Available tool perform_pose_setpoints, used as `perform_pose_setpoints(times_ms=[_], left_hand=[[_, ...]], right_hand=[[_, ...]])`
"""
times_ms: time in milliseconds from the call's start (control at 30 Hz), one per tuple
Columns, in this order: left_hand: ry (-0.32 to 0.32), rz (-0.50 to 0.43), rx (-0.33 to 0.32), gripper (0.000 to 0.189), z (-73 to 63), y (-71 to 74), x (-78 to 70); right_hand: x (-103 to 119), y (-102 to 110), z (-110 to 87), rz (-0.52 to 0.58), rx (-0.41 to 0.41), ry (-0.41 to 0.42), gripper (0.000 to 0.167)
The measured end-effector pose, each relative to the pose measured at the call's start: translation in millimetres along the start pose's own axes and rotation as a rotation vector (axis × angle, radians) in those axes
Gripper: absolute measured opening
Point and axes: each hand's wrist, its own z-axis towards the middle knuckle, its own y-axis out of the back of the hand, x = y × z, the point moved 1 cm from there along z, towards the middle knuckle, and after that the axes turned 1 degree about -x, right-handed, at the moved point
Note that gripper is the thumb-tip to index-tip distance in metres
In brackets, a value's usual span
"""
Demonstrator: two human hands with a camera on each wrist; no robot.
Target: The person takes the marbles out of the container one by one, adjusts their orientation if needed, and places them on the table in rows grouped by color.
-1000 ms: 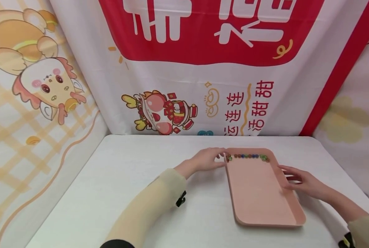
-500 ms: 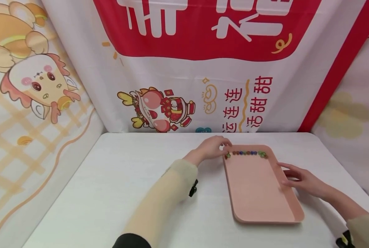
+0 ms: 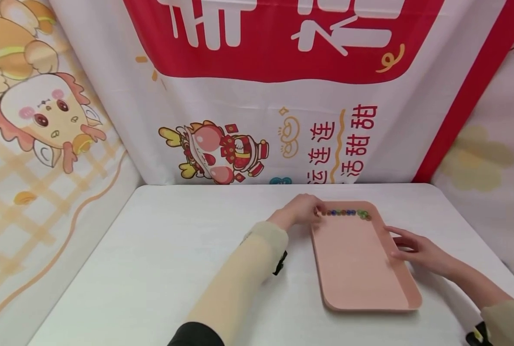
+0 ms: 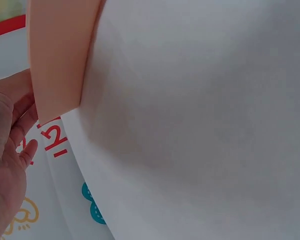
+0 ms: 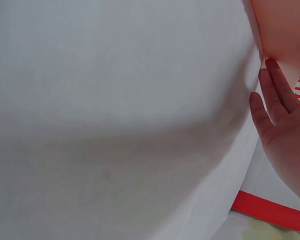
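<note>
A pink rectangular tray (image 3: 356, 264) lies on the white table, with small round marbles (image 3: 343, 212) in blue, green and brown lined up along its far inner edge. More green ones bunch in the far right corner. My left hand (image 3: 300, 210) reaches over the far left corner, its fingertips down among the marbles there; I cannot tell whether they pinch one. In the left wrist view, the fingers of that hand (image 4: 10, 135) pass behind the tray's wall. My right hand (image 3: 421, 250) touches the right side wall, its fingers (image 5: 272, 100) extended along the outside.
White table surface (image 3: 175, 250) spreads left of the tray and in front of it. A printed red and white cloth (image 3: 239, 105) hangs close behind the table's far edge. Patterned walls (image 3: 36, 192) stand at both sides.
My left hand has moved right, from the tray's left rim to over its far left corner, and now covers the marbles there. The right hand stays at the right side; the view has shifted slightly.
</note>
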Motion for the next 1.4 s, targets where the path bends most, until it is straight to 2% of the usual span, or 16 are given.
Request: perform_pose_setpoints(times_ms=[133, 467, 600, 867, 1200, 1400], left_hand=[[0.02, 0.001, 0.0, 0.023, -0.6, -2.2, 0.4], [0.147, 0.045, -0.004, 0.025, 2.4, -5.2, -8.7], [0.168, 0.051, -0.018, 0.023, 4.0, -6.3, -9.5], [0.141, 0.06, -0.017, 0.018, 7.7, -10.7, -5.8], [0.043, 0.207, 0.019, 0.02, 15.2, -11.6, -2.2], [0.034, 0.226, 0.037, 0.02, 16.4, -11.5, -1.8]], right_hand=[[0, -1, 0.1, -0.008, 0.001, -0.015, 0.068], [-1, 0, 1.2, -0.016, -0.002, -0.018, 0.069], [0, 0, 1.7, -0.016, -0.003, -0.029, 0.07], [-1, -2, 0.4, -0.006, -0.007, -0.003, 0.067], [-2, -1, 0.4, 0.006, -0.009, 0.01, 0.066], [-2, -1, 0.8, 0.021, -0.006, 0.006, 0.066]])
